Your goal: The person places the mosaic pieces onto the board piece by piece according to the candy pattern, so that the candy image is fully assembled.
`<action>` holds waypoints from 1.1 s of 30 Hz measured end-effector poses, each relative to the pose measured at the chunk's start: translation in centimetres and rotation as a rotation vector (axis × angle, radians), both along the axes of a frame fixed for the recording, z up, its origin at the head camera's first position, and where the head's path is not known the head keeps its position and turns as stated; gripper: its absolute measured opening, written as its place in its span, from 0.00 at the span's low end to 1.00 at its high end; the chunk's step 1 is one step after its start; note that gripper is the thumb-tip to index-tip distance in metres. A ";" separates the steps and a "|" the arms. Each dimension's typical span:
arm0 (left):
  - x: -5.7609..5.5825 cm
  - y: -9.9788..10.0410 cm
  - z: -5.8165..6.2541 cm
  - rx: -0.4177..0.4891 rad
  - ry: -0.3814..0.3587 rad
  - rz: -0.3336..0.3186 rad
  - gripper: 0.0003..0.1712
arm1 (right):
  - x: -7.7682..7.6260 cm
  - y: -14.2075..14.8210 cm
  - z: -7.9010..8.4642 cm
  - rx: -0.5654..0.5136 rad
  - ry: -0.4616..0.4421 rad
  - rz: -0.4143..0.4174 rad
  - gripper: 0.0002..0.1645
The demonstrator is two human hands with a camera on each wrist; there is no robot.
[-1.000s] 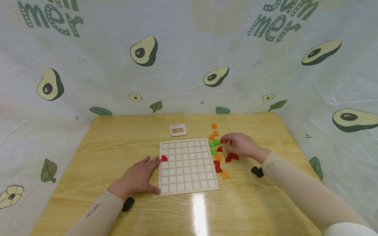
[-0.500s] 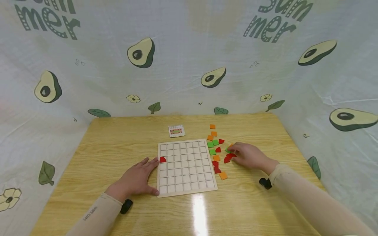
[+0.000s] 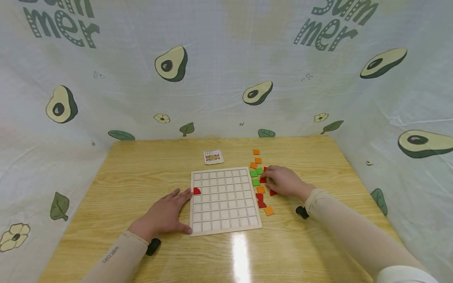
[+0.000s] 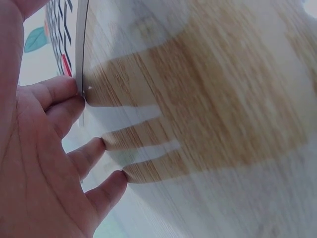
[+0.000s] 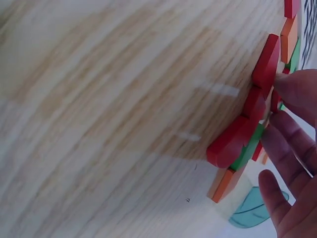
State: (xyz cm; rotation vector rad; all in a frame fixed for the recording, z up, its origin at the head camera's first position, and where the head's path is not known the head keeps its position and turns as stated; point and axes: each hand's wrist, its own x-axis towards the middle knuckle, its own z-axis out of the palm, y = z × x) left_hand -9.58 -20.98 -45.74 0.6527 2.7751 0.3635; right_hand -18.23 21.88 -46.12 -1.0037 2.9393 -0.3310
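My left hand (image 3: 164, 214) lies with spread fingers against the left edge of a square wooden grid board (image 3: 224, 204). In the left wrist view its fingertips (image 4: 64, 89) touch the board's side and the table. One red quarter-circle tile (image 3: 196, 191) sits in a cell at the board's left side. Beyond the right edge, my right hand (image 3: 284, 181) pinches another red quarter-circle tile (image 5: 275, 101) between thumb and fingers, low over the table. Beside that hand, the right wrist view shows a cluster of red tiles (image 5: 230, 143), a green tile (image 5: 249, 148) and an orange tile (image 5: 227, 184).
Green square tiles (image 3: 253, 173), orange square tiles (image 3: 269, 211) and red tiles (image 3: 261, 204) lie scattered along the board's right edge. A small pattern card (image 3: 213, 157) lies behind the board. A printed curtain (image 3: 212, 98) hangs at the table's far edge.
My right hand drew back from the far red tile to the cluster at the right, then moved left to another red tile beside the green ones. My left hand stayed at the board.
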 end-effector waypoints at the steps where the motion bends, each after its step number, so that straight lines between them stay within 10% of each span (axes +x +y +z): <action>1: 0.0 0.0 0.0 -0.002 0.000 0.001 0.68 | 0.0 0.0 -0.1 0.001 0.007 0.003 0.16; 33: 0.0 0.1 0.3 -0.001 0.003 -0.010 0.68 | -0.4 1.0 0.3 -0.078 0.024 -0.044 0.14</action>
